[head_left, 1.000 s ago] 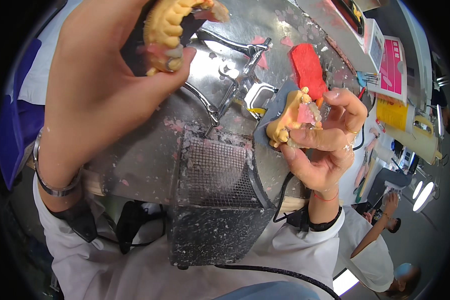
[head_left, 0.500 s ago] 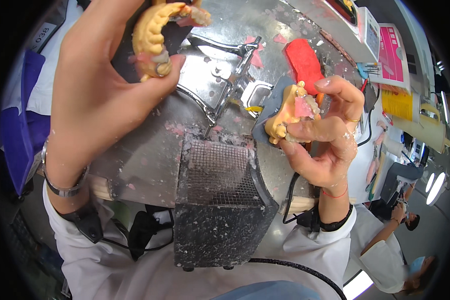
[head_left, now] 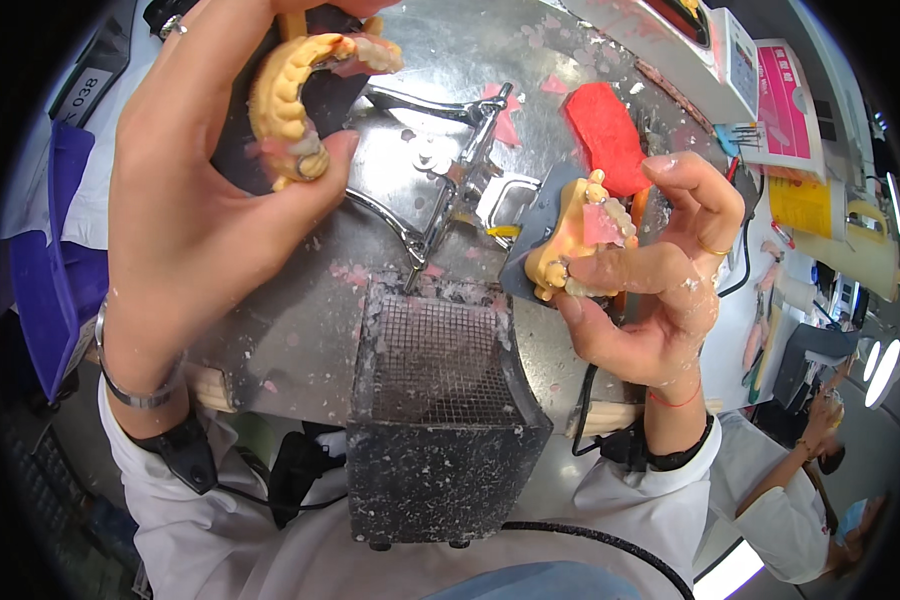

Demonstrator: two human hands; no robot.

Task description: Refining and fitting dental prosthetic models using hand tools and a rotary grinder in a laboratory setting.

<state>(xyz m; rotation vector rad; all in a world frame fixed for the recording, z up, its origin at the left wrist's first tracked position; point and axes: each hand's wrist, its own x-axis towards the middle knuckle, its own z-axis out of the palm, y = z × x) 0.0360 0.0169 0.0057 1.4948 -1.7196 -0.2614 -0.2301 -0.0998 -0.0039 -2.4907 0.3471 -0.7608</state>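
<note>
My left hand point(head_left: 195, 200) is closed on a yellow dental cast point(head_left: 278, 105), its thumb at the near end of the arch. Pink material and pale teeth sit along the cast, and the fingertips are out of sight. My right hand point(head_left: 660, 280) pinches the near end of a second yellow dental cast point(head_left: 562, 235) with thumb and forefinger. That cast carries a pink patch with a row of pale teeth, and a dark grey slab point(head_left: 525, 262) lies beneath it. Between the casts is a shiny metal articulator point(head_left: 460, 180), spread open.
A black box with a mesh top point(head_left: 440, 350), dusted with white bits, stands at the table's near edge. A red block point(head_left: 607, 135) lies beyond my right hand. Pink scraps litter the metal tabletop point(head_left: 300, 330). Purple trays point(head_left: 55, 270) are left; another person point(head_left: 785, 500) is right.
Both hands keep their hold on the casts. The left hand and its cast appear slightly farther left and lower; the right hand's posture is nearly the same.
</note>
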